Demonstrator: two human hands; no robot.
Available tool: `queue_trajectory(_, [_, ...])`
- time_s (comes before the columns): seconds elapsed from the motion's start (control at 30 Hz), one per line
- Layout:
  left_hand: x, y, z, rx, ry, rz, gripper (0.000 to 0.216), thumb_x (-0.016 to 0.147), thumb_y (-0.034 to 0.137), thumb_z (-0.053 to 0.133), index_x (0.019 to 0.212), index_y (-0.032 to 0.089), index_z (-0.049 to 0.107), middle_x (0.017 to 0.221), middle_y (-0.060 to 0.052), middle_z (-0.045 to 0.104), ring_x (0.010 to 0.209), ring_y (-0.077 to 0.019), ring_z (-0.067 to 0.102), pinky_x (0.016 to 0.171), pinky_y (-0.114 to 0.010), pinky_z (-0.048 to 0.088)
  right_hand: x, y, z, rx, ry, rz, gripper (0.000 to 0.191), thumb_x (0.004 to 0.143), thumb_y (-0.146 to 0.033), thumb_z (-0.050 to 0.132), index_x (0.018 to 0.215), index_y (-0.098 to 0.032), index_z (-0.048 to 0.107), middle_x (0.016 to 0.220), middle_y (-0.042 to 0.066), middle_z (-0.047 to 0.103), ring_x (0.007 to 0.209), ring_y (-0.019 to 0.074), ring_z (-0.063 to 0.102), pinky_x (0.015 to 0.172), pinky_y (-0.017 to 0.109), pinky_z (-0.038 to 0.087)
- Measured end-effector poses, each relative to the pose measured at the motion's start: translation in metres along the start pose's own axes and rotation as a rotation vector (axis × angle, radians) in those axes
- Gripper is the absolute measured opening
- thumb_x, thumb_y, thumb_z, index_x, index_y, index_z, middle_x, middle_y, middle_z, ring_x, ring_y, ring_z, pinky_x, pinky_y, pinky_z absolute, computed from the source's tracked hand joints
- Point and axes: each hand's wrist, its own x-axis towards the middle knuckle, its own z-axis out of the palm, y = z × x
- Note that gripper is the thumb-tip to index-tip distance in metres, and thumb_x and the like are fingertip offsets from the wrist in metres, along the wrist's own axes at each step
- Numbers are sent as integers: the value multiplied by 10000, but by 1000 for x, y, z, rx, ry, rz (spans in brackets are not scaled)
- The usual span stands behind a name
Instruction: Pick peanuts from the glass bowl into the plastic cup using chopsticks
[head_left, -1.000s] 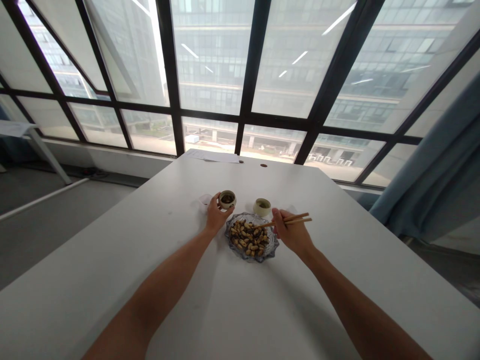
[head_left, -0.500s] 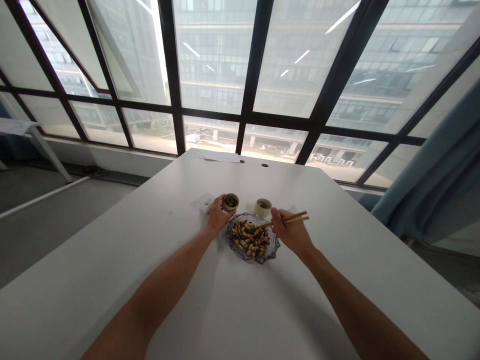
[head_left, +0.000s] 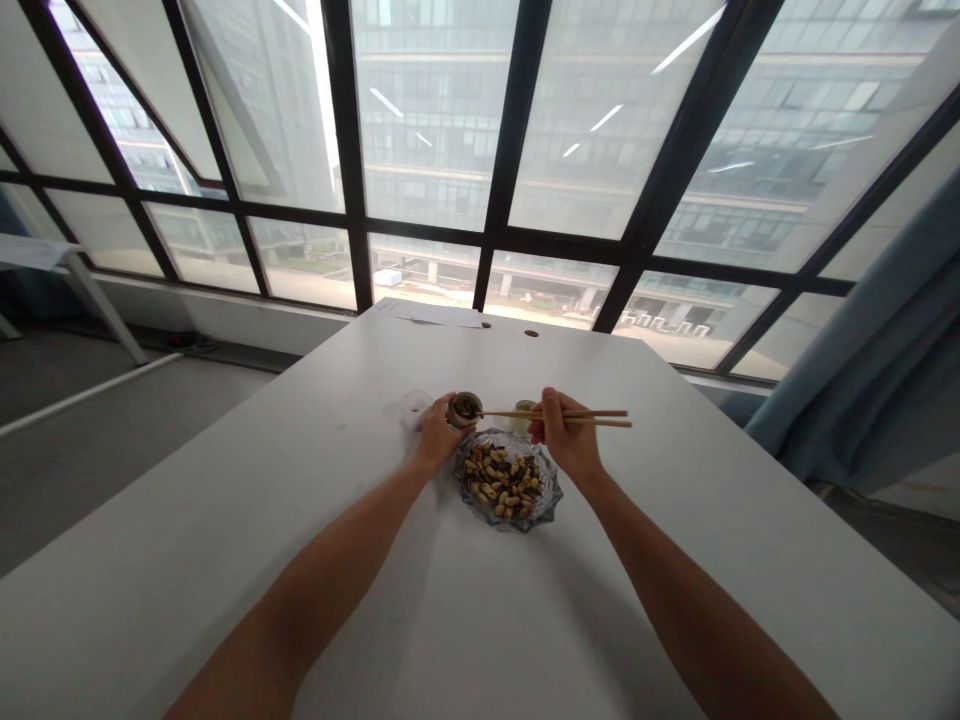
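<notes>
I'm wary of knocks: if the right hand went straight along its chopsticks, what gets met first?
Probably the cup in the left hand: the chopsticks seem to reach its rim, though depth is hard to judge.

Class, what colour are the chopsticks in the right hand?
The chopsticks are light brown, shown best in the head view.

Both hands (head_left: 439,437) curled, gripping; forearms (head_left: 367,540) converging forward

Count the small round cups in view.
2: one cup in the left hand, and another cup behind the right hand, partly hidden by it. Others could be hidden behind the hands.
</notes>
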Motion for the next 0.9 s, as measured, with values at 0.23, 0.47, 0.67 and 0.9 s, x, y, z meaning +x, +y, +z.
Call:
queue_trajectory(0.23, [0,6,-4,67,1,44,697,622,291,849,1247,197,554,1241,-117,636,1178,-277,584,1035,-443,450,8,10,-3,-11,-37,-5,560,825,-703,532,698,-168,643,551,41,639,457,132,586,429,229,464])
queue_trajectory(0.47, [-1,12,-7,86,-56,3,657,644,307,836,1235,222,562,1213,-89,657,1101,-247,625,980,-381,482,-14,-12,-61,-101,-221,214,678,743,-804,511,494,-175,568,315,-2,462,251,75,372,272,191,267])
queue_trajectory(0.67, [0,8,-6,58,-131,-37,641,689,307,799,1266,214,534,1228,-91,663,1036,-226,666,949,-354,507,-26,4,-52,-117,-368,287,627,764,-776,518,591,-177,588,399,8,566,301,108,498,300,193,365])
queue_trajectory(0.9, [1,3,-7,68,-157,-30,627,709,349,779,1276,232,539,1233,-98,665,1101,-254,650,969,-386,503,-23,29,-38,-62,-176,176,490,720,-665,684,609,-194,602,525,42,664,413,168,607,389,270,491])
